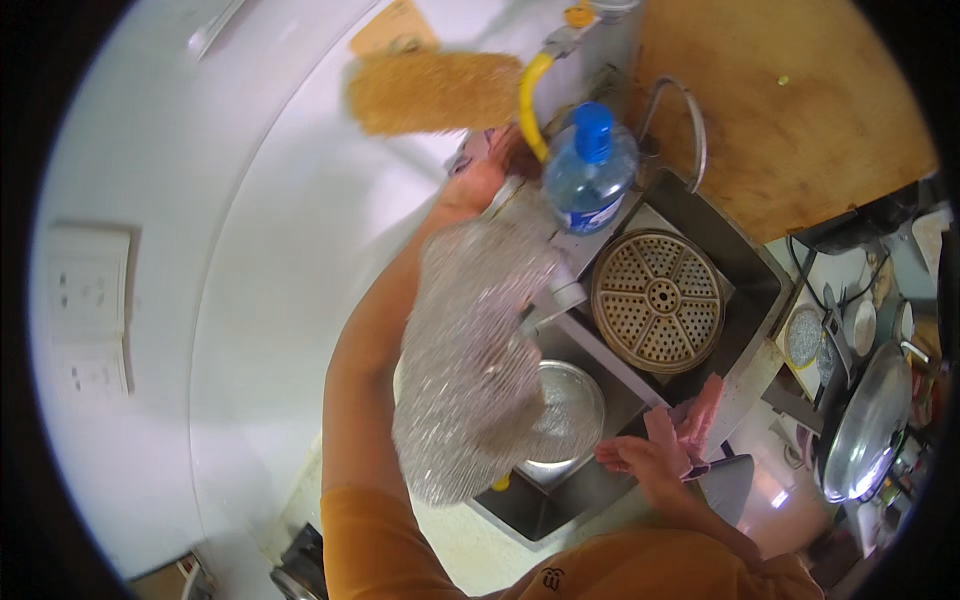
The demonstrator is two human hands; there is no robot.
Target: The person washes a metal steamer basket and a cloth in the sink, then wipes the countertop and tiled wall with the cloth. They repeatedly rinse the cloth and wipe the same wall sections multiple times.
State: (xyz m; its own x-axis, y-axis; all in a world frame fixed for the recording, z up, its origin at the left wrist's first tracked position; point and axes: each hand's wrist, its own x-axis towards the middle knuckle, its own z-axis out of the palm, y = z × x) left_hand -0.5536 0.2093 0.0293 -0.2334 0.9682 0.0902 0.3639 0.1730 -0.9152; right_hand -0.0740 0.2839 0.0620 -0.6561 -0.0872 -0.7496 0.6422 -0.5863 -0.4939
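Note:
My left hand (pixel 491 169) reaches out to the wall behind the sink, at a pale cloth with dark marks (pixel 469 152); its fingers are partly hidden, so its grip is unclear. A blurred, shaggy greyish-white thing (pixel 465 367) hangs in front of my left forearm. My right hand (pixel 630 456) is over the near sink edge, fingers extended, with nothing seen in them. Right beside it a pink cloth (pixel 686 427) lies over the edge. The double steel sink (pixel 611 360) holds a round perforated steamer plate (pixel 660 300) in one basin and a round metal pan (pixel 566 412) in the other.
A clear bottle with a blue cap (pixel 591 176) stands behind the sink, beside a yellow hose (pixel 531 105). A fuzzy orange-brown brush (pixel 435 91) hangs on the wall. A wooden board (pixel 780 120) is at the upper right. A large pan with a glass lid (pixel 866 431) and utensils crowd the right.

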